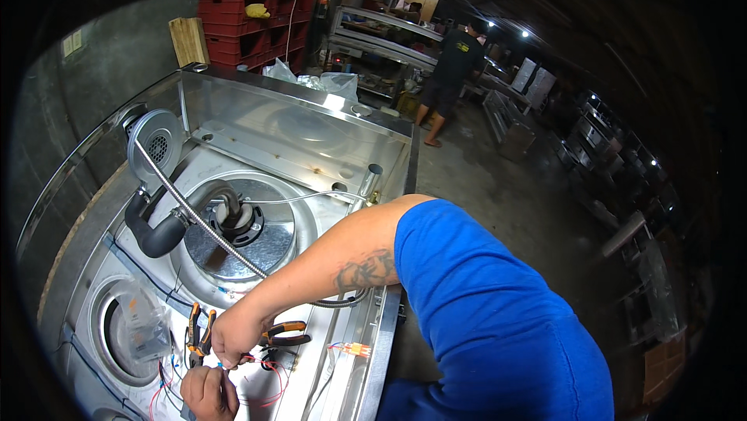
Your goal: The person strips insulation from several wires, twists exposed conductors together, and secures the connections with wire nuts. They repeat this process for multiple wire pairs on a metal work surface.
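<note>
My left hand (pixel 206 394) and my right hand (pixel 237 335) meet low in the head view, fingers closed and fingertips almost touching. A small blue piece shows between them, on what looks like a thin wire. Loose red wires (pixel 276 378) loop out beside my right hand. Pliers with orange and black handles (pixel 196 334) lie just left of it. Another orange and black handled tool (pixel 286 334) lies to its right, partly hidden behind the hand. All this is over the white inner panel (pixel 311 328) of a metal appliance housing. My fingers hide the exact grip.
A round metal burner assembly (pixel 241 230) with a black curved pipe (pixel 159 234) and flexible metal hose (pixel 198 219) stands beyond my hands. A clear plastic bag (pixel 144 320) lies over a round opening. An orange connector (pixel 355 349) sits at right. A person (pixel 455 63) stands farther back near red crates (pixel 233 16).
</note>
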`<state>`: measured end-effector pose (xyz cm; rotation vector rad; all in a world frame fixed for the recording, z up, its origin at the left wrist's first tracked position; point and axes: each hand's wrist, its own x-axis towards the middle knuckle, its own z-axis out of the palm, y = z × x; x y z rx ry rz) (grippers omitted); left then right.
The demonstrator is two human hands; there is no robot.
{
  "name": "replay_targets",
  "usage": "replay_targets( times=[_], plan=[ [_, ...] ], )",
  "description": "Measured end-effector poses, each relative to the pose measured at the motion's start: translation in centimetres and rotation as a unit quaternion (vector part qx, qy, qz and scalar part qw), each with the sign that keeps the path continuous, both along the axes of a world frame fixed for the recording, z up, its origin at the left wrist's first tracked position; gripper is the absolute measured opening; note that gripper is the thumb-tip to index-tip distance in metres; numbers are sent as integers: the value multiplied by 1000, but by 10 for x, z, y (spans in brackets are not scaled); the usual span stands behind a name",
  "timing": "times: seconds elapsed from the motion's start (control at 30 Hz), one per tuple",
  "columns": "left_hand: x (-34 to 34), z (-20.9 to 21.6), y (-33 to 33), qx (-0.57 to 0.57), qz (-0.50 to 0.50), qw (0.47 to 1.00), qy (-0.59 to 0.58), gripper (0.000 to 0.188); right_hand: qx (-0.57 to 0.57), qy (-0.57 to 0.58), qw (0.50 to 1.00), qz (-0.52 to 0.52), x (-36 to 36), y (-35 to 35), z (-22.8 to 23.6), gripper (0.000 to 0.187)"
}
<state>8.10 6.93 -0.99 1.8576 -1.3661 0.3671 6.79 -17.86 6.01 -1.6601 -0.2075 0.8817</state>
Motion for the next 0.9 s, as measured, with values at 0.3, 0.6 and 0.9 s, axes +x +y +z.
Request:
replay_targets(
  times=[0.3,0.6,0.9],
  plan=[
    [-32,27,-49,-216,44,547,807,24,-244,-491,819,168,-13,-9,21,30],
    [-13,33,-13,-75,35,951,296,22,-194,-146,969,41,-11,-10,46,23],
    [-13,38,-26,-35,45,992,111,12,-121,19,992,23,-12,-6,42,24]
  ],
)
